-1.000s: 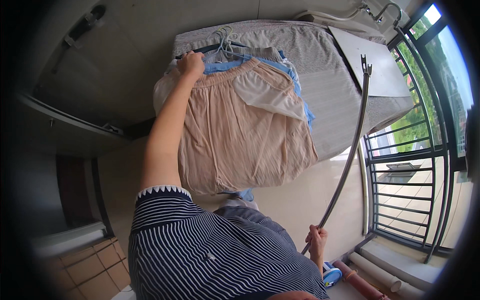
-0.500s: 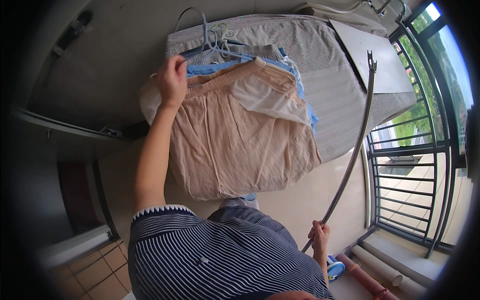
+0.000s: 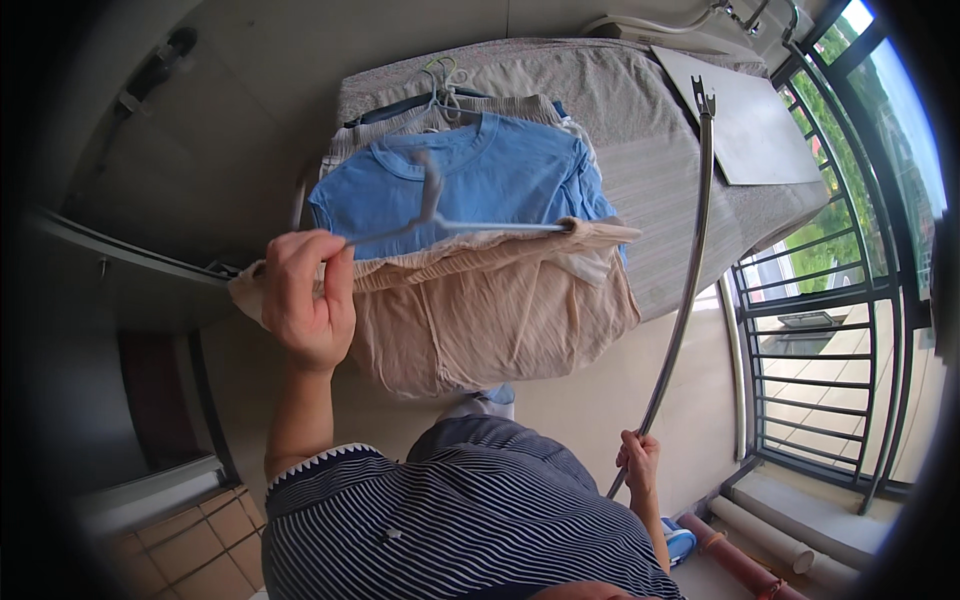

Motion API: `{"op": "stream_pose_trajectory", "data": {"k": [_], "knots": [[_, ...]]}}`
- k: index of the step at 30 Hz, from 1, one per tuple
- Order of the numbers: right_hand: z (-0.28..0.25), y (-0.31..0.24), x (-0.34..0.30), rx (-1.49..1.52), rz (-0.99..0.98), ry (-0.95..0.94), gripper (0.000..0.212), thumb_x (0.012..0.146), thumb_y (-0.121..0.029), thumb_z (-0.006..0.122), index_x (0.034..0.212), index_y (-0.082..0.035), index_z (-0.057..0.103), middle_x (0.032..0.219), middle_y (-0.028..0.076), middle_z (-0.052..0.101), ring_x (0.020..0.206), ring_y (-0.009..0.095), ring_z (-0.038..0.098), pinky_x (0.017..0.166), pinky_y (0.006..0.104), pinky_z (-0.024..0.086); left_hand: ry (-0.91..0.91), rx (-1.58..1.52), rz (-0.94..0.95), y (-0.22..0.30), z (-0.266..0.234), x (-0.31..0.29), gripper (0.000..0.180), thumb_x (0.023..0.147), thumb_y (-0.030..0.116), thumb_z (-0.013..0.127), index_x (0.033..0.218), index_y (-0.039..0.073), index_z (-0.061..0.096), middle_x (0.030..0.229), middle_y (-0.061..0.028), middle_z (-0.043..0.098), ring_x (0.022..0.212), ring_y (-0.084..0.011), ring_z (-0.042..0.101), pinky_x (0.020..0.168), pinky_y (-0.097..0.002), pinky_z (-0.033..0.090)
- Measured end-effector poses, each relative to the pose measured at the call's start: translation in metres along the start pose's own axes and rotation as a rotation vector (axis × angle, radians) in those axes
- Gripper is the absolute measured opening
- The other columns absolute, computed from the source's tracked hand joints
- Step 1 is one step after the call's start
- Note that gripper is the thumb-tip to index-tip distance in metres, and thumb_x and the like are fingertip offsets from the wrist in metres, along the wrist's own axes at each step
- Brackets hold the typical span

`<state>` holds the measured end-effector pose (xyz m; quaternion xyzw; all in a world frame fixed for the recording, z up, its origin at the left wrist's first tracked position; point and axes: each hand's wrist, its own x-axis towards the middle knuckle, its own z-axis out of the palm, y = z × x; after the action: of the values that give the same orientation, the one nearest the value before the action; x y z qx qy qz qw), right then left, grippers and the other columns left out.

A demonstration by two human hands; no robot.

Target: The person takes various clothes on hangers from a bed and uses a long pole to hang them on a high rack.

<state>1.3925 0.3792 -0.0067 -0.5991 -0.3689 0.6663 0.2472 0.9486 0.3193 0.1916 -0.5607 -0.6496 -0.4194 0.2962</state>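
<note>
My left hand (image 3: 308, 298) is closed on one end of a grey-blue clothes hanger (image 3: 500, 226), its hook slightly blurred. From that hanger hang beige elastic-waist trousers (image 3: 480, 330), with a pale pocket lining showing at the right. Behind them a light blue T-shirt (image 3: 500, 165) lies spread on a hanger, on top of grey garments with gathered waistbands (image 3: 520, 105). My right hand (image 3: 638, 458), low at the right, grips a long metal pole (image 3: 690, 270). The pole rises away from me and ends in a forked tip (image 3: 704, 98).
A grey patterned cloth (image 3: 650, 180) covers the broad surface under the clothes. A white flat board (image 3: 750, 120) lies at its far right. Dark window railings (image 3: 810, 380) line the right side. Pipes (image 3: 770, 530) lie on the floor at lower right.
My left hand has drawn the hanger and beige trousers toward me, uncovering the blue T-shirt. The pole's forked tip has shifted left; my right hand stays in about the same place.
</note>
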Motion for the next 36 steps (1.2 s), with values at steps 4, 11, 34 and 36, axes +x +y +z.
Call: {"op": "stream_pose_trajectory", "data": {"k": [4,11,34,36], "knots": [[-0.010,0.000,-0.006,-0.014,-0.081,-0.046,0.023,0.079,-0.008,0.058,0.059,-0.008,0.046,0.045,-0.001,0.041,0.035,0.007,0.039,0.033,0.0217,0.033,0.032,-0.014,0.030,0.021,-0.004,0.021,0.015,0.074,-0.009,0.058,0.088,-0.002,0.056,0.079,-0.0094,0.057,0.065,-0.0167,0.054,0.059,-0.0240,0.044],[-0.044,0.005,-0.045,-0.051,-0.215,-0.097,0.021,0.078,-0.008,0.059,0.059,-0.006,0.049,0.047,-0.001,0.044,0.038,0.007,0.041,0.037,0.0210,0.033,0.126,0.026,0.118,0.078,-0.001,0.073,0.011,0.073,0.000,0.060,0.083,0.005,0.060,0.070,-0.0061,0.055,0.062,-0.0207,0.054,0.055,-0.0296,0.043],[-0.152,0.114,-0.162,-0.173,-0.401,0.103,0.039,0.076,-0.013,0.065,0.050,-0.005,0.036,0.047,-0.005,0.032,0.049,0.004,0.029,0.041,0.0233,0.025,0.139,-0.058,0.317,0.280,-0.036,0.116,0.009,0.076,0.004,0.058,0.083,0.008,0.061,0.071,-0.0069,0.055,0.058,-0.0216,0.055,0.052,-0.0298,0.043],[-0.149,0.112,-0.166,-0.129,-0.407,0.108,0.040,0.076,-0.013,0.065,0.050,-0.005,0.035,0.047,-0.005,0.032,0.048,0.004,0.029,0.041,0.0233,0.025,0.140,-0.059,0.324,0.289,-0.038,0.114,0.009,0.075,0.004,0.058,0.083,0.008,0.061,0.071,-0.0070,0.056,0.059,-0.0220,0.055,0.053,-0.0301,0.043]]}}
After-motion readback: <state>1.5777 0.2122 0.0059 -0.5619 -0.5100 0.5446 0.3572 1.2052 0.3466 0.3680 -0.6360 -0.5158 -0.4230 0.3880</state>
